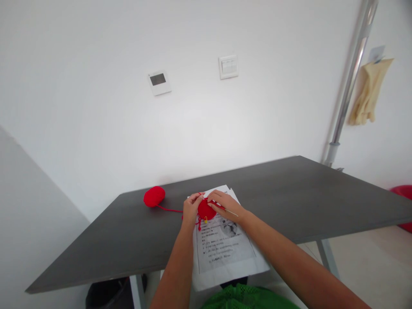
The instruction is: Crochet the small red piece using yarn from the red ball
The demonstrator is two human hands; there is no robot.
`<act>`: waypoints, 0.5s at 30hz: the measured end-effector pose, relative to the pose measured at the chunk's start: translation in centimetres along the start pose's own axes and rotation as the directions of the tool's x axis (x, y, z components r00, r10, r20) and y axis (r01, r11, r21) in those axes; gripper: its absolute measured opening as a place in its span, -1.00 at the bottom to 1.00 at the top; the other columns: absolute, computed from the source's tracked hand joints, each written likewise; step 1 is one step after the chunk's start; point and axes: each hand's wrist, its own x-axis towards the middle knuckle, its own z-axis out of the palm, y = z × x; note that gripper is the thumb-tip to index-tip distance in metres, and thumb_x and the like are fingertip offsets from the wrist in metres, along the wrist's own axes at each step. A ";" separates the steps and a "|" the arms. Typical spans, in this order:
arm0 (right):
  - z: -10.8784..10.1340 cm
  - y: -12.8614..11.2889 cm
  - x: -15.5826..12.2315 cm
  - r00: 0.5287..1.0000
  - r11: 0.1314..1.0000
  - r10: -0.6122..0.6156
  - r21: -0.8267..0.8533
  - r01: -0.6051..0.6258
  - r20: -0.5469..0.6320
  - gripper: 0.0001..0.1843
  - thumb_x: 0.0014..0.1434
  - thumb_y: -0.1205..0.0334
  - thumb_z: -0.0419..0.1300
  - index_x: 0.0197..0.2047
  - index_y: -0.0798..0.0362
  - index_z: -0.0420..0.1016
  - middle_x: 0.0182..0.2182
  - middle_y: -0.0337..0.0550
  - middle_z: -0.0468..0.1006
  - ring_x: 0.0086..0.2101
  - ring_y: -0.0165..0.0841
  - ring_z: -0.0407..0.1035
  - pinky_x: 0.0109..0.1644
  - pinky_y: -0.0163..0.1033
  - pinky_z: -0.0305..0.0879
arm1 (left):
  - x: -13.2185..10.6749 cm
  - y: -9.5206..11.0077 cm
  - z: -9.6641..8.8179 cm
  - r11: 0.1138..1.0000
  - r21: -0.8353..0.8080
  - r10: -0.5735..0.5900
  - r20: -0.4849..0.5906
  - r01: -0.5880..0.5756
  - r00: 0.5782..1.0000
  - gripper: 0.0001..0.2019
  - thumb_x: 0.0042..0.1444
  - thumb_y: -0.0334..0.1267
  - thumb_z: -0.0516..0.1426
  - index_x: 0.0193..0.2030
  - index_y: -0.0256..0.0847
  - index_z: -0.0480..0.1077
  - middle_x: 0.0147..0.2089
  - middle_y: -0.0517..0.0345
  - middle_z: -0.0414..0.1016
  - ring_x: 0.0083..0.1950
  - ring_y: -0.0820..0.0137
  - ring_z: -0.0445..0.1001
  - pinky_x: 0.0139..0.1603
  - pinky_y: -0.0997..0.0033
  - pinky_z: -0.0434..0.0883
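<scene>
Between my two hands is a round red crochet piece point(206, 210), held above printed paper sheets. My left hand point(191, 207) pinches its upper left edge, with red yarn at the fingers. My right hand point(229, 205) is closed around a thin crochet hook point(231, 212), whose pale shaft sticks out to the lower right; its tip at the piece is hidden by my fingers. A yellow stitch marker point(206, 219) hangs at the piece's lower edge, near a dangling red yarn tail point(199, 225). From the left, a strand runs in from a red yarn ball point(154, 196).
The printed paper point(225, 253) overhangs the front edge of the dark grey table point(273, 193). Behind it rises a white wall with a thermostat point(159, 83) and a switch point(228, 67). Cream gloves point(370, 92) hang beside a metal pole point(350, 81). A black bin point(109, 294) stands below left.
</scene>
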 end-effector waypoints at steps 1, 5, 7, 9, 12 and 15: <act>0.0 0.0 0.0 1.000 1.000 0.002 0.000 -0.002 -0.004 -0.89 0.18 0.38 0.02 -0.23 0.04 0.31 -0.25 -0.09 0.41 -0.22 -0.33 0.29 -0.13 -0.23 0.26 | -0.1 0.1 0.1 1.000 -0.011 0.001 0.017 -0.001 1.000 -0.69 -0.19 -0.15 0.22 -0.29 -0.27 0.52 -0.37 0.06 0.52 -0.33 0.34 0.43 -0.31 0.42 0.35; 0.1 0.2 -0.1 1.000 1.000 0.015 0.001 -0.015 -0.015 -0.89 0.19 0.36 0.02 -0.21 0.04 0.32 -0.24 -0.09 0.42 -0.21 -0.32 0.31 -0.13 -0.23 0.26 | -0.2 0.2 0.3 1.000 -0.014 0.024 0.047 -0.024 0.999 -0.63 -0.26 -0.22 0.26 -0.22 -0.26 0.50 -0.46 0.16 0.45 -0.40 0.41 0.39 -0.36 0.45 0.33; 0.0 0.3 -0.1 1.000 1.000 0.023 -0.001 -0.023 -0.013 -0.88 0.19 0.35 0.02 -0.20 0.04 0.32 -0.23 -0.09 0.42 -0.21 -0.33 0.31 -0.12 -0.23 0.26 | -0.1 0.2 0.3 0.999 -0.009 0.032 0.043 -0.032 0.999 -0.62 -0.28 -0.26 0.26 -0.21 -0.27 0.49 -0.46 0.16 0.44 -0.41 0.41 0.39 -0.36 0.45 0.34; 0.0 0.3 0.0 1.000 1.000 0.025 0.000 -0.025 -0.013 -0.88 0.19 0.34 0.02 -0.20 0.04 0.32 -0.23 -0.09 0.43 -0.21 -0.33 0.31 -0.12 -0.22 0.27 | -0.1 0.1 0.3 0.999 -0.004 0.041 0.035 -0.041 0.999 -0.62 -0.26 -0.27 0.26 -0.20 -0.27 0.48 -0.47 0.17 0.43 -0.42 0.42 0.38 -0.37 0.46 0.34; 0.0 0.2 0.0 0.999 0.999 0.034 -0.002 -0.034 -0.016 -0.89 0.20 0.33 0.02 -0.20 0.04 0.33 -0.23 -0.09 0.43 -0.20 -0.32 0.32 -0.11 -0.21 0.27 | -0.1 0.1 0.3 0.998 0.012 0.057 0.025 -0.057 0.998 -0.64 -0.23 -0.27 0.24 -0.19 -0.27 0.48 -0.46 0.16 0.44 -0.42 0.43 0.38 -0.37 0.46 0.34; 0.1 0.3 0.0 0.998 0.999 0.049 0.006 -0.049 -0.033 -0.89 0.21 0.31 0.03 -0.22 0.04 0.35 -0.24 -0.09 0.45 -0.19 -0.32 0.32 -0.10 -0.19 0.27 | 0.0 0.1 0.3 0.996 0.053 0.073 -0.004 -0.073 0.997 -0.65 -0.22 -0.28 0.23 -0.20 -0.27 0.48 -0.43 0.13 0.47 -0.40 0.41 0.40 -0.35 0.44 0.35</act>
